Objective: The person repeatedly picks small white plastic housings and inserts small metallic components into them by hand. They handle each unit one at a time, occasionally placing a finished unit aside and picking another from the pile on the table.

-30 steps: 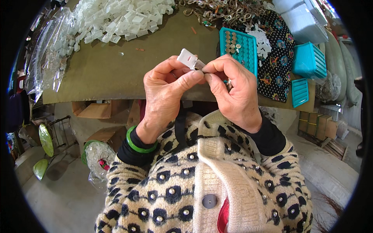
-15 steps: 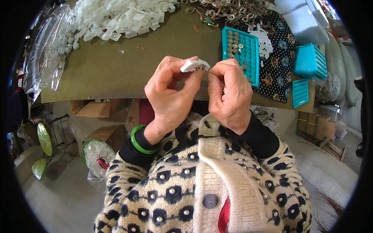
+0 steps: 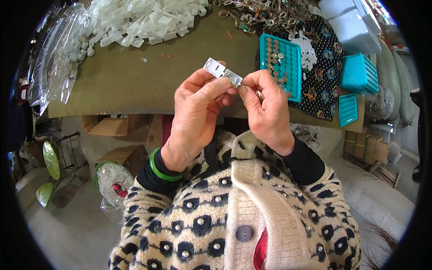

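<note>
Between the thumb and fingers of my left hand (image 3: 195, 105) is a small white hinged plastic case (image 3: 214, 67), its two halves swung apart. One half shows a small slot; the other is partly under my thumb. My right hand (image 3: 269, 112) is closed, with thumb and index fingertip pinched at the case's right end. A small shiny metal piece (image 3: 259, 95) shows in the curl of the right fingers; its exact kind I cannot make out. Just beyond the right hand lies a teal tray (image 3: 293, 67) with round pockets, several holding round metal pieces.
White plastic cases (image 3: 148, 20) are heaped at the far left beside clear plastic bags (image 3: 56, 58). Coiled ribbon-like wires (image 3: 270, 15) lie at the back. White pieces (image 3: 306, 51) rest on a patterned dark cloth (image 3: 326, 40); stacked teal trays (image 3: 358, 72) stand right.
The white case has turned from edge-on to showing its opened inside. My left hand has rotated with it, its thumb now lying across the case. The right hand stays close at its end.
</note>
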A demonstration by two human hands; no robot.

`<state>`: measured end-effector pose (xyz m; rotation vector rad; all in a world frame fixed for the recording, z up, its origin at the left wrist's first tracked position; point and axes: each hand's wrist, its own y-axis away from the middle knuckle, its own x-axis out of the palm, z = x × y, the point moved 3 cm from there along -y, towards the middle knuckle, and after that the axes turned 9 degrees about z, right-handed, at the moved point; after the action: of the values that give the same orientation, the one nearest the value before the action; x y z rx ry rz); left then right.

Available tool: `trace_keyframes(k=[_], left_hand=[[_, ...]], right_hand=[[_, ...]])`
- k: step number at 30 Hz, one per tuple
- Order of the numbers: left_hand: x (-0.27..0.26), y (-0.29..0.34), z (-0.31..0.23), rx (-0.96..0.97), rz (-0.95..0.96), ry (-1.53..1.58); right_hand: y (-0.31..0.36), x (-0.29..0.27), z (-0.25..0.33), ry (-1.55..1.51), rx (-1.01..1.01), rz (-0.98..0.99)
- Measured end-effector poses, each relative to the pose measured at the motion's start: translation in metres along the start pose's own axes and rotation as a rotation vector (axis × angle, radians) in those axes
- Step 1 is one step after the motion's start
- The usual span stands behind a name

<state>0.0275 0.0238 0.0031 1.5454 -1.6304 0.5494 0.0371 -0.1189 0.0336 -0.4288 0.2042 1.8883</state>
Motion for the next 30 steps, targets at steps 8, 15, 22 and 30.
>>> trace_keyframes(k=[8,15,22,30], left_hand=[[0.015,0.012,-0.006,0.330,0.138,-0.297],[0.005,0.008,-0.009,0.111,0.184,-0.244],[0.003,0.007,0.003,-0.109,0.125,-0.137],[0.002,0.002,0.008,-0.181,0.041,-0.162]], right_hand=[[0.002,0.000,-0.005,-0.863,0.411,0.218],[0.003,-0.046,-0.006,0.116,-0.121,-0.100],[-0.031,-0.083,-0.038,0.792,-0.337,-0.299],[-0.038,-0.090,-0.043,0.801,-0.267,-0.119]])
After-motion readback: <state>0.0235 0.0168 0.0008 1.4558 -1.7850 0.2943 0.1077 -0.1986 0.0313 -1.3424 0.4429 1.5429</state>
